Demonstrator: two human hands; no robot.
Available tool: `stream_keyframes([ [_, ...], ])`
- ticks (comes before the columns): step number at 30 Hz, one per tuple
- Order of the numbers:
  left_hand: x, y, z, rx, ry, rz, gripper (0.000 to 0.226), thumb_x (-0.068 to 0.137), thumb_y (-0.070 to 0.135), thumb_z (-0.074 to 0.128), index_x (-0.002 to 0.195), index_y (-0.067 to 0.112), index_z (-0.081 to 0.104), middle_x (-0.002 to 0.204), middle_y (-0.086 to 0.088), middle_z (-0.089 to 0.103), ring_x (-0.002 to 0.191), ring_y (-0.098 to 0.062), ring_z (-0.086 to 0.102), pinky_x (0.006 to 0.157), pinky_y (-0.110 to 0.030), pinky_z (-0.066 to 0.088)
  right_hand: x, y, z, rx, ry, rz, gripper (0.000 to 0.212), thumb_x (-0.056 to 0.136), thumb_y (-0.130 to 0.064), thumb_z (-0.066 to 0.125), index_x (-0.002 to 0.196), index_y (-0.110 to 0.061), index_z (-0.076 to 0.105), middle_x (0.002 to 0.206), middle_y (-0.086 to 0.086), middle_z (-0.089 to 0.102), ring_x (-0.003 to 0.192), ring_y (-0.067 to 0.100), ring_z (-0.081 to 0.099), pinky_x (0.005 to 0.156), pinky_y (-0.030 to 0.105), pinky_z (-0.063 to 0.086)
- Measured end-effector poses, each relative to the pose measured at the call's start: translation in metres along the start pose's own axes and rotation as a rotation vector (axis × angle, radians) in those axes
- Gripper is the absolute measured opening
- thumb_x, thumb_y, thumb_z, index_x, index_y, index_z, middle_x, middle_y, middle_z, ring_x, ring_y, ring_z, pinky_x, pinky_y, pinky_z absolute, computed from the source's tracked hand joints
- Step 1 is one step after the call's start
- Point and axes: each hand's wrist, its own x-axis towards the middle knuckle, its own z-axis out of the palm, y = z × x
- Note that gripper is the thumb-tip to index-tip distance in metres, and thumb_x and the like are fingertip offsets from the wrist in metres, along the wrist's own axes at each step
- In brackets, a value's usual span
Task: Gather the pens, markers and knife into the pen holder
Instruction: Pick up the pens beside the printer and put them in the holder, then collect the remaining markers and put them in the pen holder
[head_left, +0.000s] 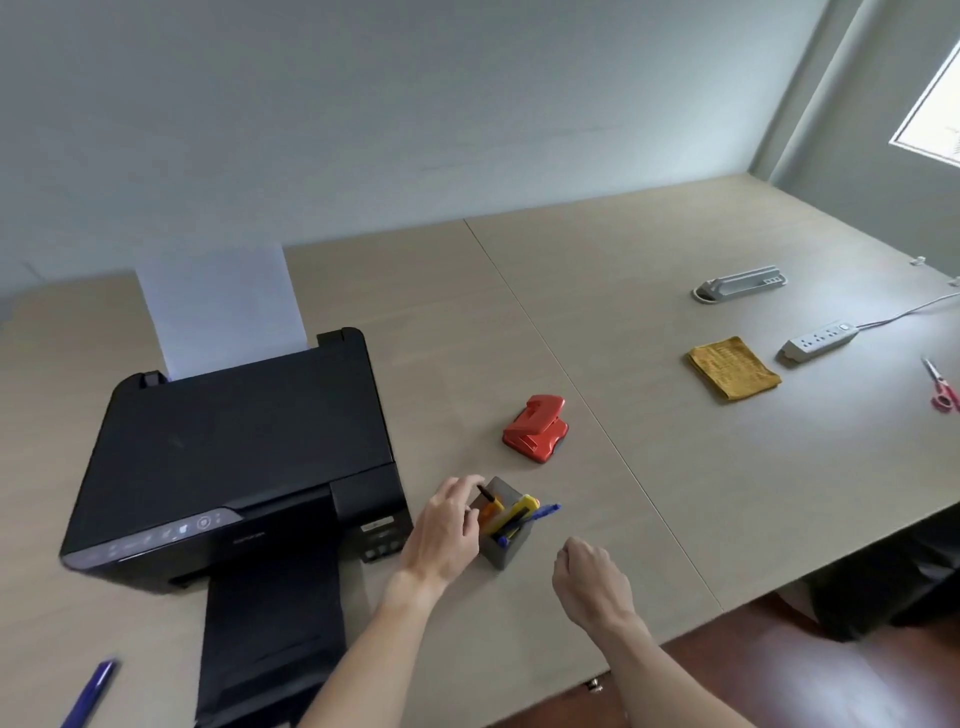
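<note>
Blue pen (91, 693) beside black printer (234, 457)

office: printer (234, 457), hole punch (536, 428)

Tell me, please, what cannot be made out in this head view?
- Pen holder: its left side is hidden by the left hand.
- Orange marker: whether the fingers grip it.
- Blue pen: cut off by the bottom edge.
- Right hand: its curled fingers hide the palm.

Upright grey pen holder (506, 551), pens (511, 519) inside
</note>
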Motion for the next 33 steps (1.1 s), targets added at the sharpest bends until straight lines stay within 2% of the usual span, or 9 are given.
stream_keyframes([
  [6, -0.029, -0.014, 0.004, -0.101, -0.013, -0.028, 0.036, 0.091, 0.019, 0.063, 0.123, 0.034, 0.051, 0.114, 0.005, 0.068, 0.087, -0.002, 0.067, 0.080, -0.024, 0.058, -0.012, -0.004, 0.018, -0.060, -0.085, -0.017, 0.025, 0.092, -0.027, 0.034, 0.074, -0.017, 0.048, 0.093, 0.009, 0.066, 0.087, 0.033, 0.062, 0.070, 0.035, 0.045],
  [11, -0.047, -0.019, 0.002, -0.079, -0.030, -0.131, 0.035, 0.096, 0.020, 0.056, 0.131, 0.022, 0.054, 0.119, -0.001, 0.068, 0.095, -0.015, 0.069, 0.084, -0.033, 0.058, -0.022, -0.014, 0.032, -0.112, -0.157, -0.025, 0.028, 0.093, -0.028, 0.035, 0.083, -0.013, 0.056, 0.099, 0.011, 0.066, 0.091, 0.033, 0.063, 0.074, 0.036, 0.046],
  [15, -0.070, -0.031, -0.010, -0.001, -0.036, -0.165, 0.024, 0.098, 0.024, 0.049, 0.092, 0.014, 0.070, 0.088, -0.005, 0.071, 0.079, -0.020, 0.064, 0.072, -0.038, 0.055, -0.030, -0.025, 0.047, -0.145, -0.218, -0.072, 0.028, 0.092, -0.029, 0.035, 0.079, -0.015, 0.054, 0.096, 0.009, 0.066, 0.088, 0.031, 0.062, 0.071, 0.034, 0.046],
  [17, -0.086, -0.043, -0.021, 0.026, -0.042, -0.216, 0.029, 0.097, 0.025, 0.046, 0.081, 0.013, 0.067, 0.080, -0.003, 0.069, 0.073, -0.019, 0.062, 0.066, -0.039, 0.053, -0.035, -0.038, 0.055, -0.123, -0.211, -0.147, 0.028, 0.093, -0.030, 0.036, 0.073, -0.017, 0.051, 0.087, 0.006, 0.065, 0.079, 0.028, 0.061, 0.065, 0.033, 0.044],
  [20, -0.113, -0.070, -0.045, 0.037, -0.005, -0.346, 0.029, 0.095, 0.028, 0.046, 0.077, 0.015, 0.065, 0.075, 0.002, 0.069, 0.068, -0.016, 0.064, 0.061, -0.038, 0.055, -0.045, -0.067, 0.069, -0.074, -0.155, -0.321, 0.027, 0.092, -0.030, 0.041, 0.070, -0.017, 0.050, 0.071, 0.002, 0.061, 0.064, 0.023, 0.053, 0.058, 0.035, 0.042],
  [24, -0.156, -0.103, -0.083, -0.071, 0.111, -0.537, 0.027, 0.092, 0.030, 0.049, 0.072, 0.020, 0.064, 0.063, 0.005, 0.067, 0.058, -0.010, 0.063, 0.052, -0.026, 0.053, -0.058, -0.116, 0.090, -0.108, -0.164, -0.570, 0.025, 0.092, -0.028, 0.043, 0.069, -0.020, 0.047, 0.058, -0.003, 0.056, 0.050, 0.017, 0.046, 0.048, 0.031, 0.036],
  [26, -0.178, -0.120, -0.103, -0.060, 0.183, -0.619, 0.027, 0.092, 0.029, 0.049, 0.072, 0.020, 0.064, 0.064, 0.005, 0.066, 0.060, -0.010, 0.063, 0.054, -0.027, 0.054, -0.067, -0.143, 0.105, -0.151, -0.191, -0.691, 0.025, 0.092, -0.026, 0.044, 0.068, -0.024, 0.043, 0.052, -0.008, 0.049, 0.044, 0.015, 0.043, 0.045, 0.029, 0.033],
  [30, -0.225, -0.161, -0.136, -0.009, 0.353, -0.818, 0.026, 0.093, 0.024, 0.051, 0.071, 0.016, 0.062, 0.065, 0.000, 0.065, 0.061, -0.015, 0.062, 0.057, -0.033, 0.055, -0.089, -0.193, 0.139, -0.238, -0.249, -0.877, 0.022, 0.094, -0.030, 0.044, 0.075, -0.022, 0.048, 0.058, -0.004, 0.059, 0.050, 0.021, 0.052, 0.049, 0.031, 0.037],
  [33, -0.257, -0.189, -0.155, -0.007, 0.471, -0.985, 0.032, 0.095, 0.022, 0.049, 0.065, 0.012, 0.055, 0.060, -0.003, 0.060, 0.051, -0.015, 0.060, 0.044, -0.030, 0.047, -0.108, -0.231, 0.165, -0.249, -0.316, -1.005, 0.019, 0.092, -0.031, 0.045, 0.077, -0.020, 0.049, 0.065, -0.003, 0.062, 0.058, 0.022, 0.058, 0.052, 0.032, 0.041],
])
